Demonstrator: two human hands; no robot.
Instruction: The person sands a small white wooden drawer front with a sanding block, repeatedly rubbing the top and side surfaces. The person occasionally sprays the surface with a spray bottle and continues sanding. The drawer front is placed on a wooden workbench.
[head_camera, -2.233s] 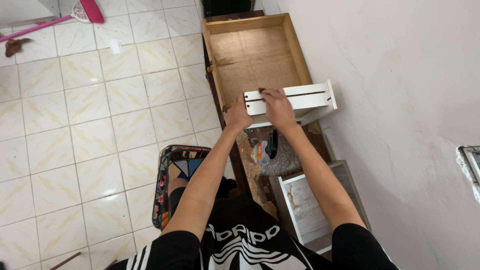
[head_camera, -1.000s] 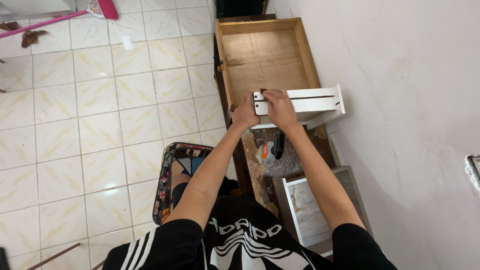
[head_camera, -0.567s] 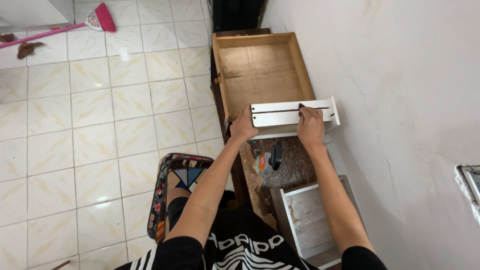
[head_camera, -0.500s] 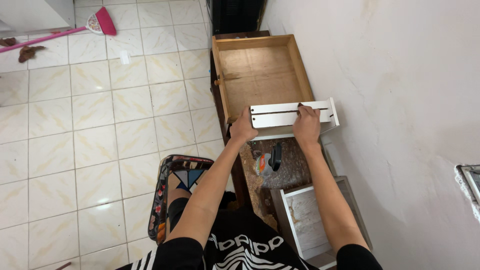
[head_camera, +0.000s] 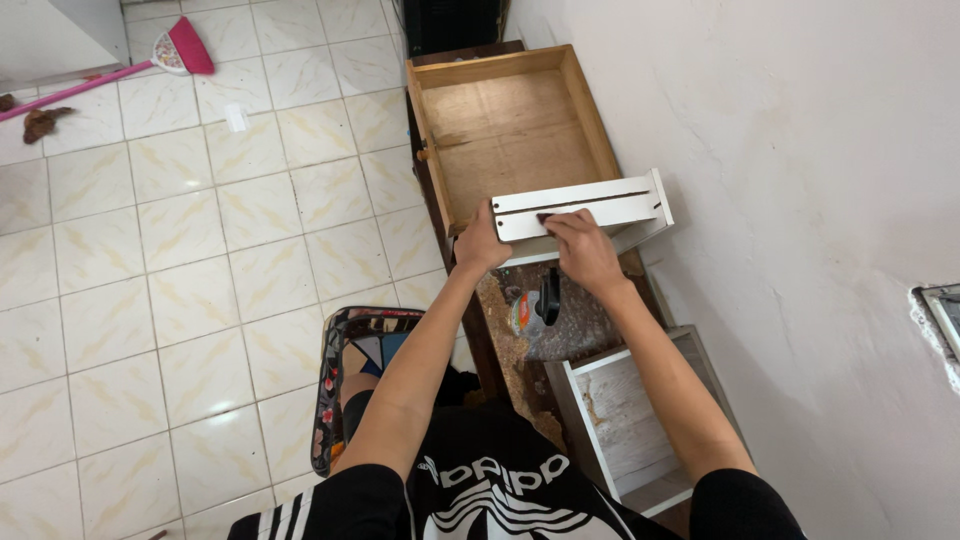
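Note:
A long white panel (head_camera: 600, 205) with a dark groove along it lies across the near end of an open wooden drawer box (head_camera: 510, 125). My left hand (head_camera: 480, 243) grips the panel's left end. My right hand (head_camera: 582, 248) rests on the panel near its middle, fingertips at the groove. Whether a small tool is in the right hand cannot be told.
A white drawer box (head_camera: 625, 420) sits below right, beside a white wall (head_camera: 800, 200). A black-handled tool (head_camera: 549, 295) lies on a speckled surface by a small colourful item (head_camera: 520, 312). A patterned mat (head_camera: 345, 380) and a pink broom (head_camera: 120, 70) are on the tiled floor.
My right hand slid left along the panel, from near its right end toward the middle. My left hand kept its grip on the left end. The view shifted a little.

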